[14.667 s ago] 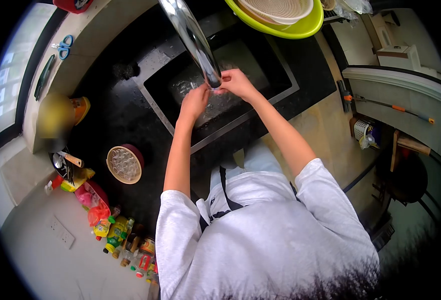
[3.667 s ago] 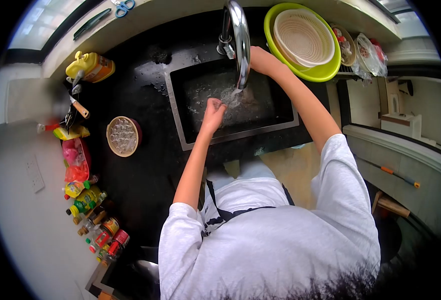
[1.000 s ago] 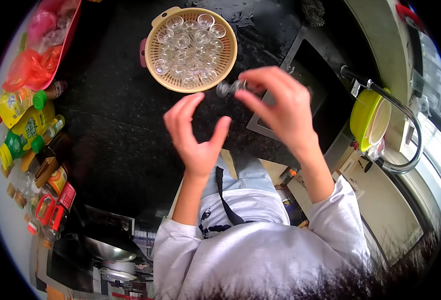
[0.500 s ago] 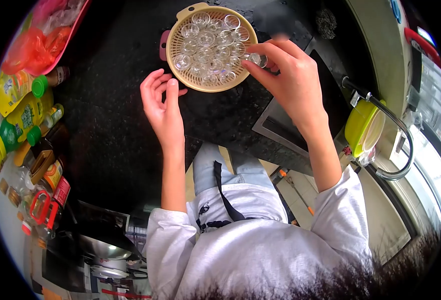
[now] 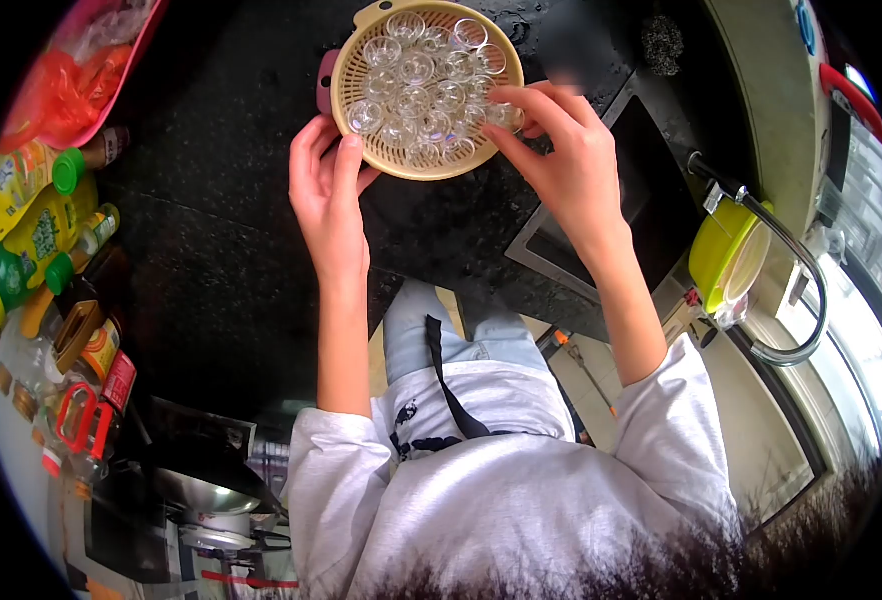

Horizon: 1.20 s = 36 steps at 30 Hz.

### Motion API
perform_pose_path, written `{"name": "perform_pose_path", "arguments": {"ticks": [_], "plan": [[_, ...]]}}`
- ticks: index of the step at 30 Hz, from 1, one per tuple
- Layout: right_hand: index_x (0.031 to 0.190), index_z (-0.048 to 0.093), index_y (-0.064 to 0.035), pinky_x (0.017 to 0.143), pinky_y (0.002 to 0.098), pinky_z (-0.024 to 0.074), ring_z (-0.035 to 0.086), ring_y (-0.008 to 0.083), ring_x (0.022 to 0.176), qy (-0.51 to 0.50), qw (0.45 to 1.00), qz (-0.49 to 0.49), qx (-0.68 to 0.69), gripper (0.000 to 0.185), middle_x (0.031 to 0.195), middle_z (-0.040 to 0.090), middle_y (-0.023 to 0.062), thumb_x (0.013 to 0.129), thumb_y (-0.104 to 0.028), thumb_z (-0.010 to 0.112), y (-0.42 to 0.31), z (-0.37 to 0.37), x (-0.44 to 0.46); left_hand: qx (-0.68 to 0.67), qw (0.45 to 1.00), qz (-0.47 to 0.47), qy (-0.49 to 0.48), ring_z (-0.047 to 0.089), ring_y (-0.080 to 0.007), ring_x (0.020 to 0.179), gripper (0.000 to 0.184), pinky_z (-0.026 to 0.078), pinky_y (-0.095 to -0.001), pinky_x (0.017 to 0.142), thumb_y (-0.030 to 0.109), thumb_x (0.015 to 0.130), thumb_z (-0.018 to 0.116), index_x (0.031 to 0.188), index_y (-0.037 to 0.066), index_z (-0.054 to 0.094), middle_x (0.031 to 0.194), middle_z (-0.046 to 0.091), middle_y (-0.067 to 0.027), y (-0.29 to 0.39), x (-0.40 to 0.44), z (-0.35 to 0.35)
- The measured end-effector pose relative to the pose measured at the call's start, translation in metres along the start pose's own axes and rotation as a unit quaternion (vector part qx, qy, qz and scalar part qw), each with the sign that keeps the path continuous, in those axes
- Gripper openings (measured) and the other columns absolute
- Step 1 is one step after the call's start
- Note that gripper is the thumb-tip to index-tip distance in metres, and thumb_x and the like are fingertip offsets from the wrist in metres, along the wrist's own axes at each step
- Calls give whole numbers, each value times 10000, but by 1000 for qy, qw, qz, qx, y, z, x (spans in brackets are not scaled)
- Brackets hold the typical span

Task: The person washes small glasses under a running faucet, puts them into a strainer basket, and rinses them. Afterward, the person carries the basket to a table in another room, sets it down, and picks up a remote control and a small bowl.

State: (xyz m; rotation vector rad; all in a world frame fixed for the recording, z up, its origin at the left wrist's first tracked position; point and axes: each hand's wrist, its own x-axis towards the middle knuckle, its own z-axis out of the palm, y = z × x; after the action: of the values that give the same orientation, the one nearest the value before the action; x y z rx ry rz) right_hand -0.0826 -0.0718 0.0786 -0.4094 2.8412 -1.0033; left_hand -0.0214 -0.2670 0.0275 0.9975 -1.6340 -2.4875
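Observation:
A cream plastic colander (image 5: 356,150) stands on the dark counter, filled with several small clear glasses (image 5: 416,100). A pink handle (image 5: 327,82) shows at its left side, perhaps of a second basket beneath. My left hand (image 5: 329,180) grips the colander's lower left rim, thumb at the edge and fingers curled around the outside. At the right rim, my right hand (image 5: 566,150) pinches a small clear glass (image 5: 504,114) between thumb and fingers, just inside the edge among the others. My fingers partly cover that glass.
Bottles and a yellow pouch (image 5: 23,180) line the left side under a pink basin (image 5: 111,90) of plastic bags. A sink (image 5: 571,250) lies right, with a curved metal tap (image 5: 811,270) and green basin (image 5: 716,250). A scouring pad (image 5: 663,45) is top right.
My right hand has moved left, bringing the small glass from outside the rim into the colander. My left hand has risen from beside the colander onto its rim.

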Motion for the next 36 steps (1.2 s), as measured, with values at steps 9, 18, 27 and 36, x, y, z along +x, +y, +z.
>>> {"name": "perform_pose_path", "arguments": {"ticks": [9,18,27,36], "plan": [[951,689,-56,636,262,516,612,136,760,32,996,21,83,192,987,615,52,780,-54,777,25,14,-5,-16,999,-39,12,602,-172,1096,326,540,-345,897,71,946,634,1253,-4,550,1200,612,-116,7,8,-6],[1339,525,-47,832,296,524,603,119,989,-12,826,289,483,358,1176,616,42,1031,-226,505,45,19,6,12,998,-30,-49,600,-133,1056,322,494,-304,868,175,1002,567,1266,-10,582,1178,636,-79,20,37,-15],[1295,581,19,1041,310,395,558,204,1178,70,897,162,405,453,1265,613,134,1047,-341,465,59,66,12,434,811,389,49,465,-331,1276,460,361,-426,1077,264,923,679,1286,23,531,1301,557,-172,26,44,14],[1204,617,10,904,403,478,618,368,1037,72,950,148,266,368,1096,627,234,1023,-263,449,49,63,15,664,574,471,-88,313,-430,1404,547,208,-649,1122,504,936,548,1421,253,515,1522,395,-128,14,49,84]]}}
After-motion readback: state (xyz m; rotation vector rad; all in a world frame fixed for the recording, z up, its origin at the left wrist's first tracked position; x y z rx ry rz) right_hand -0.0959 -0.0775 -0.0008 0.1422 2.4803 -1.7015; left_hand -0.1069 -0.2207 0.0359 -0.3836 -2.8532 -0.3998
